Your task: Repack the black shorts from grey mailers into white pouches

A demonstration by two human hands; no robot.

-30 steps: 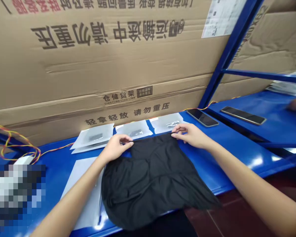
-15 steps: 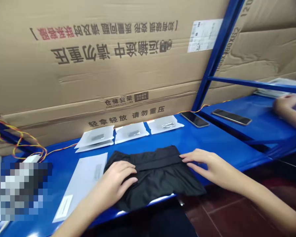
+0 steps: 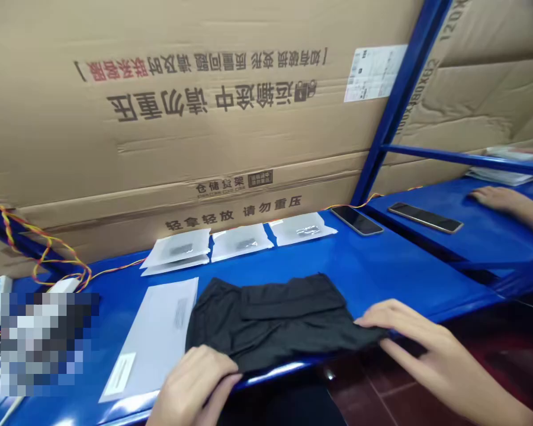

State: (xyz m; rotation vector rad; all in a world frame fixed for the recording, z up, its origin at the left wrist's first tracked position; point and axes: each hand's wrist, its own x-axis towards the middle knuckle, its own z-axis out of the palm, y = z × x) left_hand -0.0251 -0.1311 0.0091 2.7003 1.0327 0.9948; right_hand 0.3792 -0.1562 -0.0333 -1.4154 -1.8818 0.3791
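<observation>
Evidently, a creased black cloth garment (image 3: pixel 284 319) lies on the near edge of the glossy blue table (image 3: pixel 320 257), stretched between two bare hands. The left hand (image 3: pixel 195 384) has its grip closed on the near left edge, thumb and fingers pinching the fabric; the right hand (image 3: pixel 420 337) likewise pinches the near right corner. Just left of the garment lies a flat, frosted white rectangular sleeve (image 3: pixel 153 334) with a pale label (image 3: pixel 119 373) at its near end. On the far side, small frosted white packets (image 3: pixel 242 241) lie in a row before a large brown printed cardboard box (image 3: pixel 249 136). Right of them lies a slim black-screened phone (image 3: pixel 357 219); farther right, another person's hand (image 3: pixel 493 198) is near a second dark-screened phone (image 3: pixel 426 217).
</observation>
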